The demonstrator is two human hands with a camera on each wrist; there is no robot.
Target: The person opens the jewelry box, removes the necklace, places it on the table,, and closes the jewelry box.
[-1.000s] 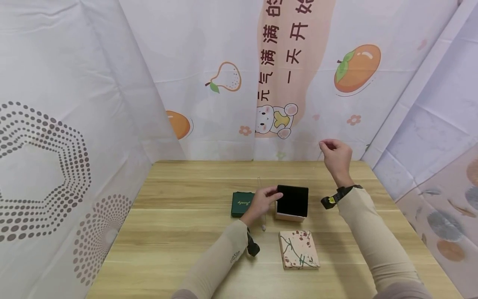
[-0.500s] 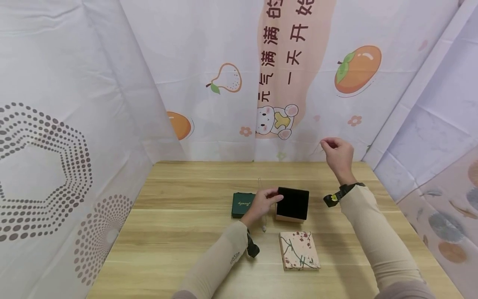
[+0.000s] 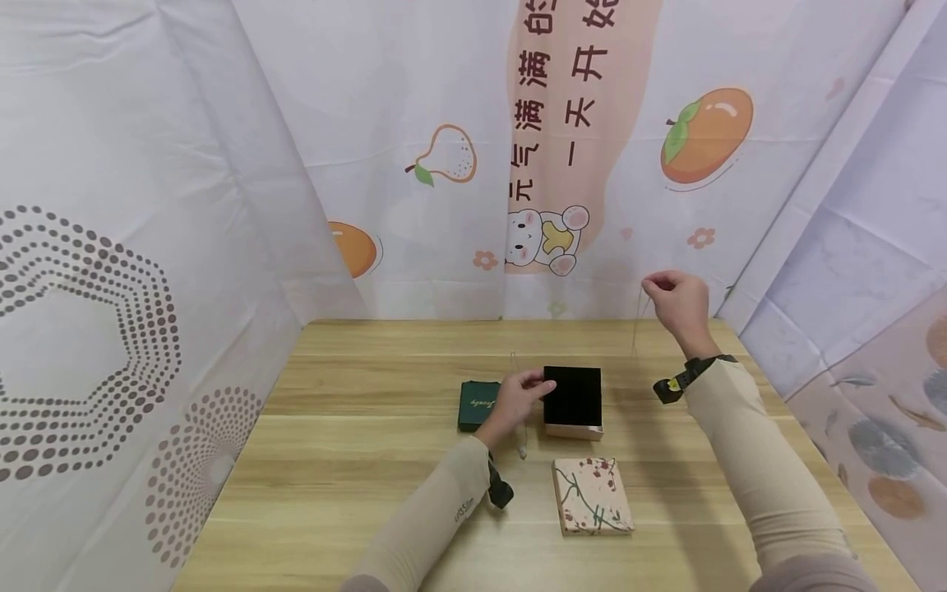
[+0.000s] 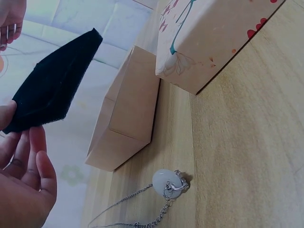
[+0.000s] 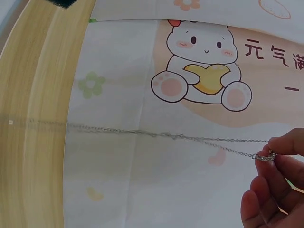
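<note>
My left hand (image 3: 514, 401) pinches the edge of a black velvety jewelry-box insert pad (image 3: 573, 396) between thumb and fingers. In the left wrist view the pad (image 4: 57, 85) is tilted, raised over an open peach cardboard box base (image 4: 130, 104). Up at the right, my right hand (image 3: 681, 304) pinches a thin silver necklace (image 5: 161, 135) near its clasp end, and the chain dangles down from the fingertips. A second necklace with a round pale pendant (image 4: 166, 184) lies on the table beside the box base, partly hidden by the left hand in the head view.
A peach lid with a branch and blossom print (image 3: 592, 496) lies in front of the box base. To the left of the hand sits a small dark green jewelry box (image 3: 478, 404) with gold lettering. Printed curtains (image 3: 414, 271) stand behind the wooden table (image 3: 355, 460).
My right hand has shifted a little to the right, and the chain now hangs straighter below it. The black pad has moved slightly left with my left hand.
</note>
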